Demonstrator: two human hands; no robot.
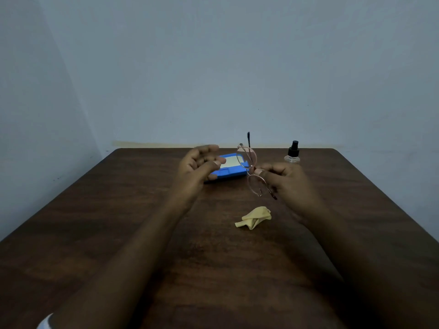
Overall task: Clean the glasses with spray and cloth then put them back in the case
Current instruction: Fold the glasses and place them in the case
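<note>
Grip of right hand (pixel 287 180) was closed on glasses (pixel 256 185) at bridge, held over desk (pixel 142 222) nr case (pixel 231 173), left hand (pixel 197 165) seen empty & loose; glasses judged light, fragile, best held by rim.

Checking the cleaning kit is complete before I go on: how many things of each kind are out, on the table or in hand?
glasses: 1, pinched by the right hand
blue case: 1
yellow cloth: 1
spray bottle: 1
Total: 4
</note>
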